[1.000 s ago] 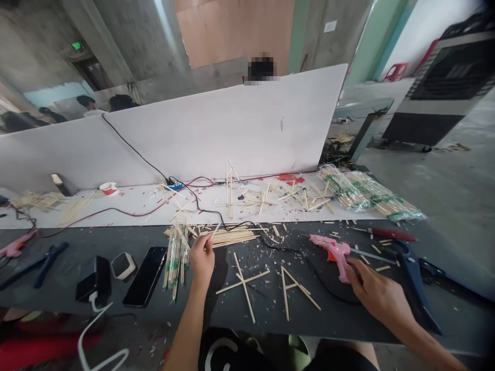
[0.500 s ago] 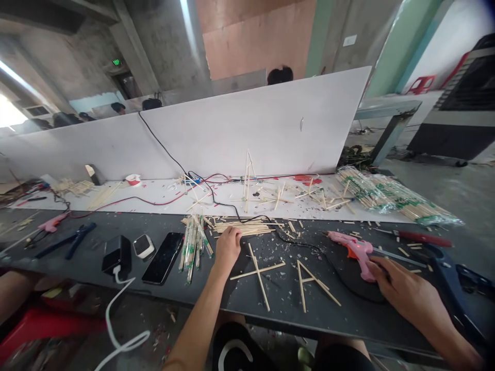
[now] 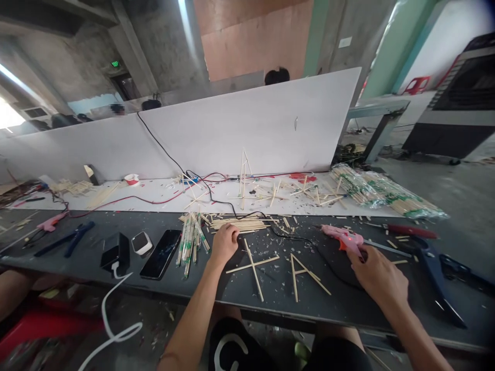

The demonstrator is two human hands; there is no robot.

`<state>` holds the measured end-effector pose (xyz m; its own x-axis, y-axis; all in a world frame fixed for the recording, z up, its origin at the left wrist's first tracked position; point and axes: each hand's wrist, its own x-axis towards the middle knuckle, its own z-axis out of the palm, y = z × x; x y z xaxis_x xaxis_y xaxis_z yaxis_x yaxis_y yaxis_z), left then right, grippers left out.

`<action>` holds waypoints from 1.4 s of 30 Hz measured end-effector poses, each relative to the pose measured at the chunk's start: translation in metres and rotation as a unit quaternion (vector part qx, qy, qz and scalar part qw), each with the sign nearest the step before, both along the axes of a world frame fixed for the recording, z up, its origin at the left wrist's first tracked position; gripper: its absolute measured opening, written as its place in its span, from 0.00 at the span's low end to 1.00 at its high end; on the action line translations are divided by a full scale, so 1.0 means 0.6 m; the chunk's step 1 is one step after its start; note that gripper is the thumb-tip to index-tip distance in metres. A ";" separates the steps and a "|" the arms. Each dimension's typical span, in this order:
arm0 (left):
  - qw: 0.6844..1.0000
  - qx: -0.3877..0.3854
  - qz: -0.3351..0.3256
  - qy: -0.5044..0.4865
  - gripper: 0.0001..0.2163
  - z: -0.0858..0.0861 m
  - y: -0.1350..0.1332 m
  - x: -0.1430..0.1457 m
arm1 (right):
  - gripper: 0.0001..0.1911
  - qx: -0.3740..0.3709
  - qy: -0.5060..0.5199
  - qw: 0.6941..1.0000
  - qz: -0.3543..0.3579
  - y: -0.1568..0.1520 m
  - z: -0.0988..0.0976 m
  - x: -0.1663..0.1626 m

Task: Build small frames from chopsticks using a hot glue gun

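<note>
My right hand [image 3: 378, 273] is wrapped round the handle of a pink hot glue gun [image 3: 342, 234], whose nozzle points left. A small red light glows on its body. My left hand [image 3: 227, 239] rests at the near edge of a pile of thin wooden sticks [image 3: 251, 223]. Its fingers are curled together, and what they hold, if anything, is hidden. Between my hands lie two crossed sticks [image 3: 252, 264] and an A-shaped stick frame [image 3: 299, 272], flat on the dark table [image 3: 270, 309].
Plastic-wrapped stick bundles [image 3: 191, 239] lie left of my left hand, beside a phone [image 3: 161, 252], a watch [image 3: 141, 243] and a black charger [image 3: 115, 250]. Blue-handled cutters [image 3: 435, 278] and a red-handled tool [image 3: 412, 231] are at right. A white partition [image 3: 270, 123] stands behind.
My right hand has moved left and closed further round the glue gun's handle. The camera view has shifted slightly. My left hand stays by the stick pile.
</note>
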<state>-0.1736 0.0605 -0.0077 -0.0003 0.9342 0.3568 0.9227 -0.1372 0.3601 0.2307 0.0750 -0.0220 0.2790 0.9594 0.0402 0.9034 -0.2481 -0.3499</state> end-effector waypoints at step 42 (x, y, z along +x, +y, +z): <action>0.999 0.018 0.008 -0.027 0.06 -0.020 0.016 -0.027 | 0.27 -0.105 -0.182 0.977 0.038 0.009 0.050 0.265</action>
<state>-0.1901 0.0699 -0.0195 -0.0353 0.9202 0.3898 0.9044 -0.1365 0.4042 0.3898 0.0806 0.0082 0.2112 0.9744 -0.0768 0.9769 -0.2079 0.0487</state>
